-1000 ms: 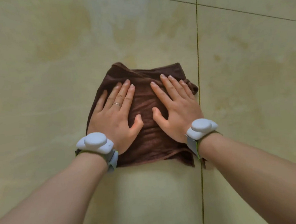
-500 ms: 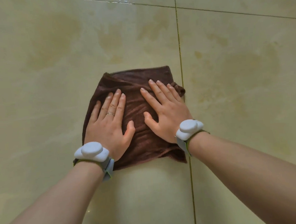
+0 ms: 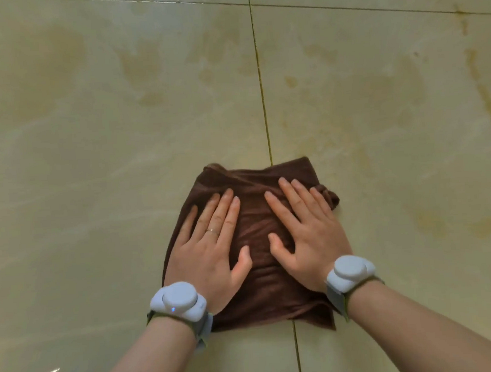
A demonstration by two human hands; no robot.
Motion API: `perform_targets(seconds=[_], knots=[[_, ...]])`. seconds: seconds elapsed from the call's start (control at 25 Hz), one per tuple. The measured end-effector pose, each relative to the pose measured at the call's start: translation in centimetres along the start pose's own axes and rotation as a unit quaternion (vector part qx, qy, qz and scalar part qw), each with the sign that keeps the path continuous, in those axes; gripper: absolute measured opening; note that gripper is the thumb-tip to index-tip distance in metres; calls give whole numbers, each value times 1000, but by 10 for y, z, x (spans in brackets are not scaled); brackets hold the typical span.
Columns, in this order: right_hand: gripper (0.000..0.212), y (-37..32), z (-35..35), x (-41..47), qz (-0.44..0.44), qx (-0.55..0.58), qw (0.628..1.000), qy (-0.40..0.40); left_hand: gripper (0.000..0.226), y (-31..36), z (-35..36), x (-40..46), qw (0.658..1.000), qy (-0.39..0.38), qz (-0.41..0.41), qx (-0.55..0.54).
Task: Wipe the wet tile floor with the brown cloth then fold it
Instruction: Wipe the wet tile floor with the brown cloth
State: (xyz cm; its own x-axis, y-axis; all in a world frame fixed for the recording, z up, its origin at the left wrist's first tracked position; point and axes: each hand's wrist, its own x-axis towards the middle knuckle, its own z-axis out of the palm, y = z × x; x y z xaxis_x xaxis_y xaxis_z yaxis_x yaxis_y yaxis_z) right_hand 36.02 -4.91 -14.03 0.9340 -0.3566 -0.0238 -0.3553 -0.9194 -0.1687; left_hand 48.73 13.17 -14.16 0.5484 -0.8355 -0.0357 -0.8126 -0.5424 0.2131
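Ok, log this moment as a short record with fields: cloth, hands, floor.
cloth: brown cloth, bunched and flat on the floor, lying across a grout line
left hand: left hand pressed flat on the cloth, fingers straight, ring on one finger
right hand: right hand pressed flat beside it, fingers spread
floor: glossy beige tile floor
wrists: grey wristbands on both

cloth [image 3: 259, 272]: dark brown, one plain colour, no print; the folds look a little darker.
tile floor [image 3: 90, 138]: pale beige with a yellow-green tone, glossy; cloudy marbled patches in ochre and light brown.
grout lines [image 3: 262, 97]: thin, dark olive to yellow-brown, between the tiles.
stain streak [image 3: 485, 102]: rusty yellow, on the right tile.
wrist devices [image 3: 178, 301]: pale grey-white bodies, grey-olive straps; the left one has a small blue light.
ring [image 3: 212, 231]: thin, light metallic colour, on a finger of the left hand [image 3: 210, 246].
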Motion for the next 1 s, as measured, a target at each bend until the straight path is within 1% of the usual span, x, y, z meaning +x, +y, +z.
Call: perform_targets(seconds=[0.2,0.36,0.56,0.72,0.84,1.0], knots=[[68,54,-9,67,24,-16,999,20,76,7,1,90,1000,3,-1,4],[68,75,-12,98,47,-6,998,43,75,9,-3,136,1000,0,3,14],[68,72,-12,99,52,14,996,67,76,8,-8,138,1000,-13,3,21],[68,72,-11,98,55,26,996,69,76,11,-8,138,1000,-22,6,20],[68,73,-10,100,53,30,995,73,75,9,-6,140,1000,-11,5,10],[67,68,-9,93,59,18,995,73,74,12,-5,133,1000,-1,15,24]])
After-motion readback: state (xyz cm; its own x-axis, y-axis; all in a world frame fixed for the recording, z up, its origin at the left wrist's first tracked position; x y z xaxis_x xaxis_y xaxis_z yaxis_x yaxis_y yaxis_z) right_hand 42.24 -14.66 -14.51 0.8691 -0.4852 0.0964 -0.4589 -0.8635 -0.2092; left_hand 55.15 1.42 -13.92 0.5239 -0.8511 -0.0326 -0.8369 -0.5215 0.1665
